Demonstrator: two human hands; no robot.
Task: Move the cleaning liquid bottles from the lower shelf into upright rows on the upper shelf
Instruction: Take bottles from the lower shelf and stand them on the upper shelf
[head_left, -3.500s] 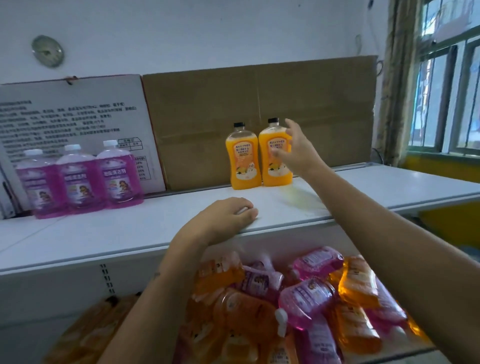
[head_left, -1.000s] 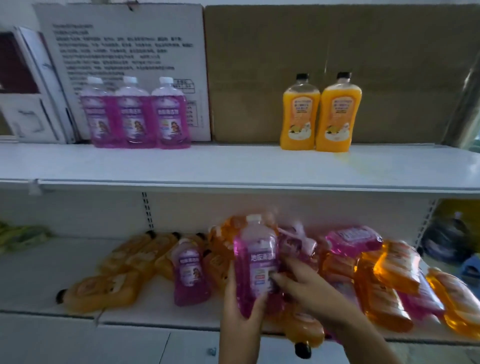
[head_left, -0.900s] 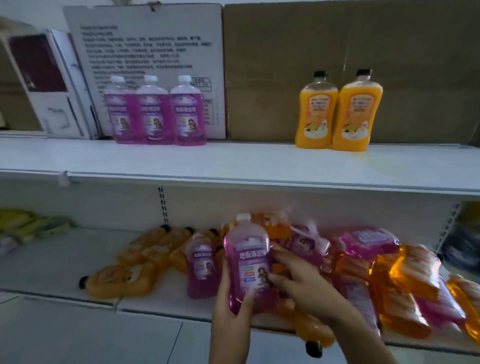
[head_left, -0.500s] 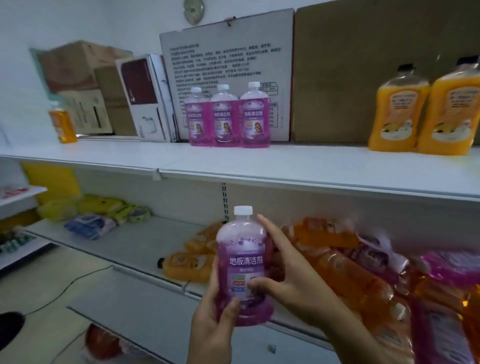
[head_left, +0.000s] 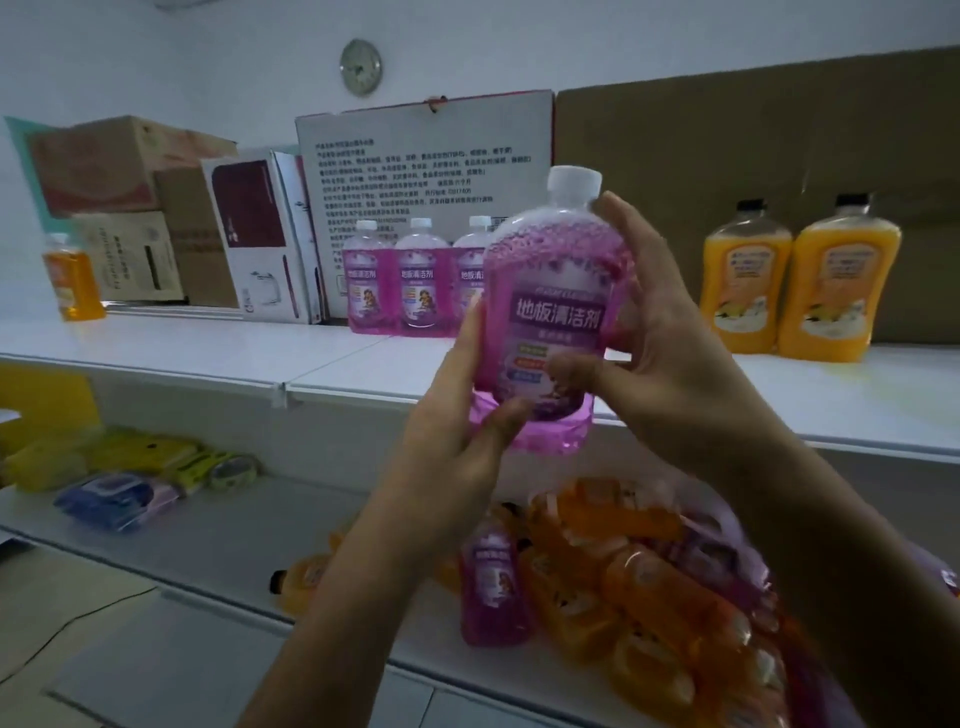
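The purple bottle (head_left: 550, 322) is being held up in front of the upper shelf (head_left: 218, 345), upright with a slight lean, its white cap at the top and its printed label turned to the camera. It is being gripped from both sides. The left hand (head_left: 457, 431) is being wrapped around the lower left of the bottle, with the thumb pressed across the clear base below the label and the rest of the fingers hidden behind the bottle. The right hand (head_left: 670, 364) is being curled around the right side: its thumb (head_left: 582, 370) is lying across the lower part of the label, and its other fingers are reaching up behind the bottle's shoulder, just beside the cap. So the bottle is being pinched between the two thumbs in front and the fingers behind.

Behind the held bottle, a row of three purple bottles (head_left: 415, 280) is standing upright at the back of the upper shelf, against a printed white box (head_left: 423, 171); the rightmost of the three is partly hidden by the held bottle. To the right of the held bottle, two orange bottles (head_left: 795, 280) are standing side by side against brown cardboard (head_left: 753, 150). Below the held bottle, on the lower shelf (head_left: 244, 530), a heap of orange and purple bottles (head_left: 613, 577) is lying on its sides.
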